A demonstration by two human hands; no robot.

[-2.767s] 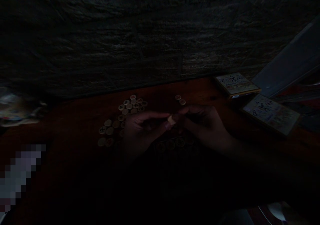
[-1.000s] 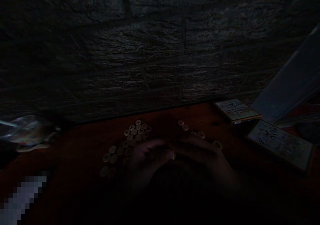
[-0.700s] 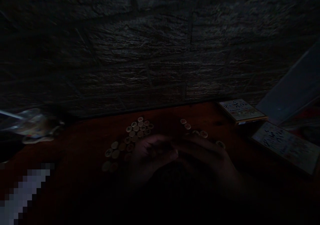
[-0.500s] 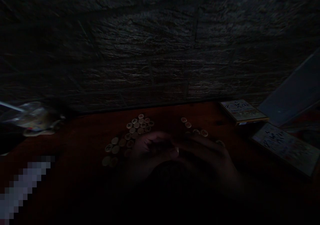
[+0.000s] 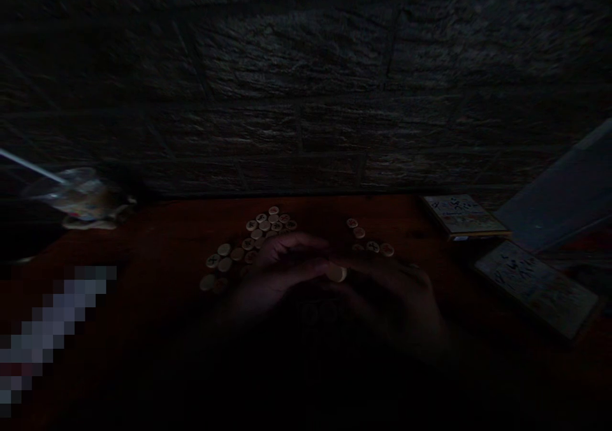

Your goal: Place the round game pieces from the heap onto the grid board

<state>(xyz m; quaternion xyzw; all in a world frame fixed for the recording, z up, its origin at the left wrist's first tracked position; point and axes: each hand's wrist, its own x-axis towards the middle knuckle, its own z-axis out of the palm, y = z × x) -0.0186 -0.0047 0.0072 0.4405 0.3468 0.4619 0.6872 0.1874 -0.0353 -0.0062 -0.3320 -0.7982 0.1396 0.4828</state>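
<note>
"Cream-coloured and round, that small disc (image 5: 337,273): where is it?"

"At the fingertips of both hands, left hand (image 5: 275,271) on one side, right hand (image 5: 399,284) on the other, over the reddish-brown wooden worktop (image 5: 167,243)."

"Which grip is clamped on it?"

"Both are drawn in close about the disc; it's too dark to tell which one clamps it."

"And near the left hand?"

"A cluster of pale round pieces (image 5: 264,226), some bearing dark or reddish marks, others plain."

"Beyond the right?"

"A few loose marked pieces (image 5: 373,247), then two flat boxes with dark writing on pale tops: one nearer the rough grey stone wall (image 5: 296,67), one nearer the person."

"Below the hands?"

"Faint round shapes (image 5: 327,311), mostly lost in shadow."
</note>
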